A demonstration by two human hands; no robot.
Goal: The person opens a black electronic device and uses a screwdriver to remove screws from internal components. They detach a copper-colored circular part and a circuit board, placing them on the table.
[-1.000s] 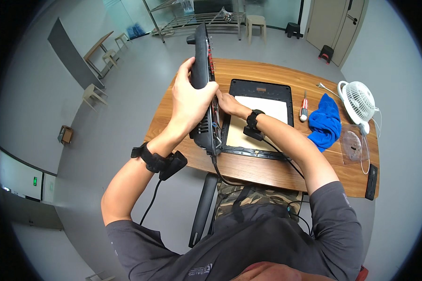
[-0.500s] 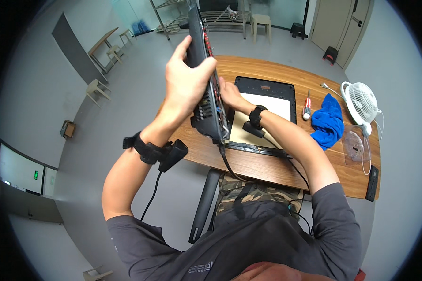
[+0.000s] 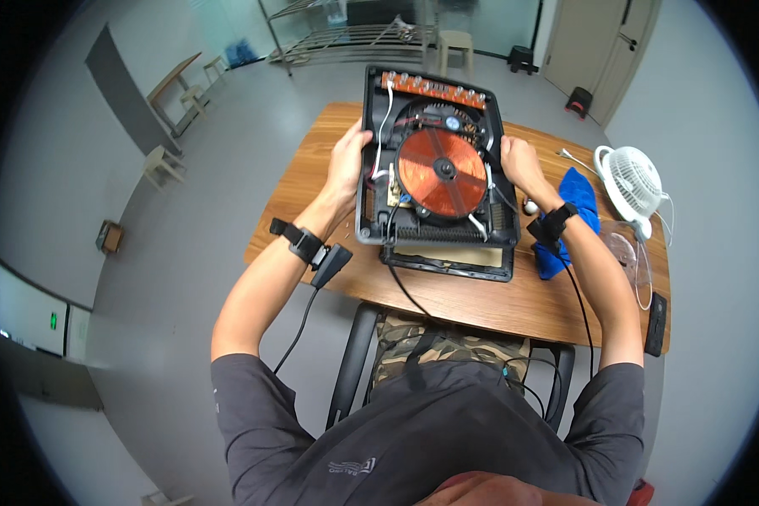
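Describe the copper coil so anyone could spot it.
Over the wooden table, the left hand and right hand hold an open black housing. The coil is the big, flat, copper-coloured disc near its middle, round, unlike the narrow orange board along the housing's far edge.

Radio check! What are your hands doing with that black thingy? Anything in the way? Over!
Left hand and right hand gripping opposite sides. Black housing open toward camera, copper coil showing. Black-rimmed panel partly hidden below. Over.

Open black appliance housing [image 3: 438, 234], held up, round copper coil [image 3: 423, 171] inside, orange strip [image 3: 434, 88] along far edge
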